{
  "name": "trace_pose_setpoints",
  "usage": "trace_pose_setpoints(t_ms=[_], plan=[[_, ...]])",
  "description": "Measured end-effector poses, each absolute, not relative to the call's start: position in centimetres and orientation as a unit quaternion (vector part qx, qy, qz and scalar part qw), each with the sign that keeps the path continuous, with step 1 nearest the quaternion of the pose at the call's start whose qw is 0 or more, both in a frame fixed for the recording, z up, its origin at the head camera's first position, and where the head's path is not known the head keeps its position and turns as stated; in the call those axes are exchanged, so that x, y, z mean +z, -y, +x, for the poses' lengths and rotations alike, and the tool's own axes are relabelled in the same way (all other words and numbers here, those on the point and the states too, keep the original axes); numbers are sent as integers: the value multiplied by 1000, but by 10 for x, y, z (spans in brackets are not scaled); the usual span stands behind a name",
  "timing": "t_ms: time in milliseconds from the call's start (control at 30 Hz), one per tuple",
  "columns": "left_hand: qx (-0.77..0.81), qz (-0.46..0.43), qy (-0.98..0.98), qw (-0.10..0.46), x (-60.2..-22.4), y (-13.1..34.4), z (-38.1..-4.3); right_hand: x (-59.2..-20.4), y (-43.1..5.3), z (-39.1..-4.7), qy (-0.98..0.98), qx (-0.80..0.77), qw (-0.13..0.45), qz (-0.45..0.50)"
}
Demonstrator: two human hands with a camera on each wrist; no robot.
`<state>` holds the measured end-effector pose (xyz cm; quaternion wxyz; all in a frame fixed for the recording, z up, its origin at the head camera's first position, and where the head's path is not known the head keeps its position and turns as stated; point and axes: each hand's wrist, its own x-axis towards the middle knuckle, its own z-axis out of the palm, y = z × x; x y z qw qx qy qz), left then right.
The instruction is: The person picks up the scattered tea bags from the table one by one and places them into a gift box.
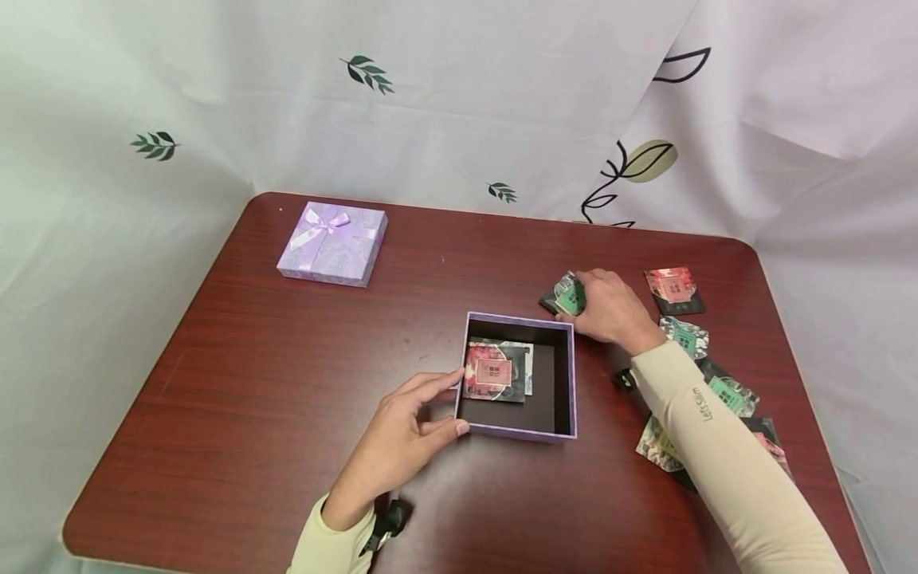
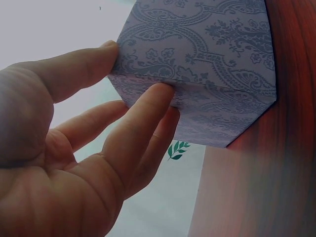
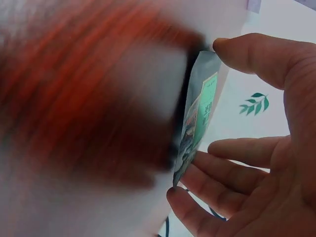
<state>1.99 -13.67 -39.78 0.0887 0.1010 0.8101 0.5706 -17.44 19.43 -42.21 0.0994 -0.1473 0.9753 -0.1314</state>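
Note:
An open purple-patterned box [image 1: 519, 434] with a dark inside stands mid-table. Inside it lies a red-and-black sachet [image 1: 495, 372] over a paler one, toward the left wall. My left hand [image 1: 405, 430] holds the box at its near left corner, thumb and fingers on its outer walls; the left wrist view shows the patterned sides [image 2: 197, 44] close up. Beyond the box's far right corner, my right hand [image 1: 610, 307] grips a green-labelled sachet [image 1: 570, 298] by its edges. In the right wrist view this sachet [image 3: 197, 116] sits between thumb and fingers. Whether it touches the table is unclear.
A lilac lid with a ribbon bow [image 1: 332, 243] lies at the back left. A red sachet [image 1: 675, 289] is at the right. Several more sachets, one of them green-labelled [image 1: 727, 392], lie partly under my right forearm. A white curtain [image 1: 445, 119] hangs behind the table.

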Motion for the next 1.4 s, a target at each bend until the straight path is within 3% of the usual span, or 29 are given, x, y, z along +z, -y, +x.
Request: trace_pose_setpoints(t_ms=[800, 1167, 1400], plan=[[572, 100, -809, 86, -399, 136, 19, -367, -195, -166, -976, -137, 47, -165], [575, 98, -808, 86, -398, 137, 19, -332, -177, -137, -966, -146, 1, -212], [573, 97, -809, 88, -399, 137, 19, -330, -159, -118, -954, -153, -12, -257]])
